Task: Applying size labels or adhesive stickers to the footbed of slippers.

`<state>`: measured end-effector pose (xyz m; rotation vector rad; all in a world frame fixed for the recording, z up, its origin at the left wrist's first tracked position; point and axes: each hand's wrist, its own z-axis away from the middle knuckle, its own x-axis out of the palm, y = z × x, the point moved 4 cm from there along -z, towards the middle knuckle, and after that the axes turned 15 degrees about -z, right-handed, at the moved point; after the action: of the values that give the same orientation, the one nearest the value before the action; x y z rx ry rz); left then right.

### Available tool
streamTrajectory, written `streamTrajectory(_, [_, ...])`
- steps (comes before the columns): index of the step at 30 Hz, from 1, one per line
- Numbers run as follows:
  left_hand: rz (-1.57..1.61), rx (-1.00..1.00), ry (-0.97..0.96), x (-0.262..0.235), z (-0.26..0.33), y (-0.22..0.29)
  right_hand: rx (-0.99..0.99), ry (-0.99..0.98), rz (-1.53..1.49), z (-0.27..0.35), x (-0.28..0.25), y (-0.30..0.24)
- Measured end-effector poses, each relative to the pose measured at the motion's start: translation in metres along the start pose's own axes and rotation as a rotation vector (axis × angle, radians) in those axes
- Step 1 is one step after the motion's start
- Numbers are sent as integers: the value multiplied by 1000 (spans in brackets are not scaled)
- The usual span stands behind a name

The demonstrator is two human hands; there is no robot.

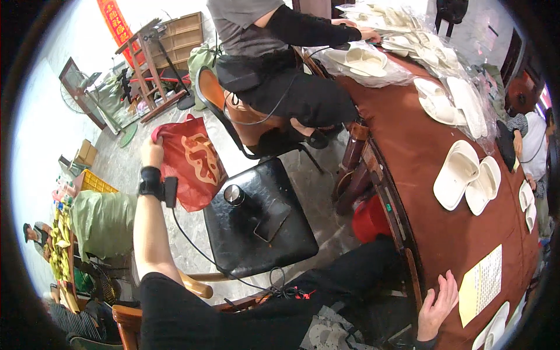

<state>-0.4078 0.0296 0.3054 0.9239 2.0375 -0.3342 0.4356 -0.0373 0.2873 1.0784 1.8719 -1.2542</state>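
Your left hand (153, 153) is raised out to your left, its grip closed on the top edge of a red bag (192, 163), which hangs down and to the right of the fist, long axis sloping toward the black stool (256, 224). A metal flask (234, 195) stands on that stool, just beside the bag's lower corner. Your right hand (438, 306) rests released, fingers spread, on the counter (420, 151) edge, well apart from the bag; the left is nearer.
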Motion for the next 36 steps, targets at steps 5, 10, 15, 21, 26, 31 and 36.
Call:
streamTrajectory(5, [230,-247,277,51,111,-17,-8,-8,-15,-1,-1,-2])
streamTrajectory(10, [420,-1007,8,130,238,-63,-19,-14,-6,-1,-1,-1])
streamTrajectory(15, [772,-1205,34,164,245,-80,-50,-10,14,-1,2,0])
streamTrajectory(21, [546,-1324,158,164,245,-94,-64,-15,25,-2,4,1])
streamTrajectory(26, [673,-1464,91,161,253,-118,-62,-15,30,-1,3,4])
streamTrajectory(31, [639,-1537,66,137,270,-103,-52,-20,29,1,1,6])
streamTrajectory(36, [540,-1518,79,103,263,-78,-50,-9,24,2,2,5])
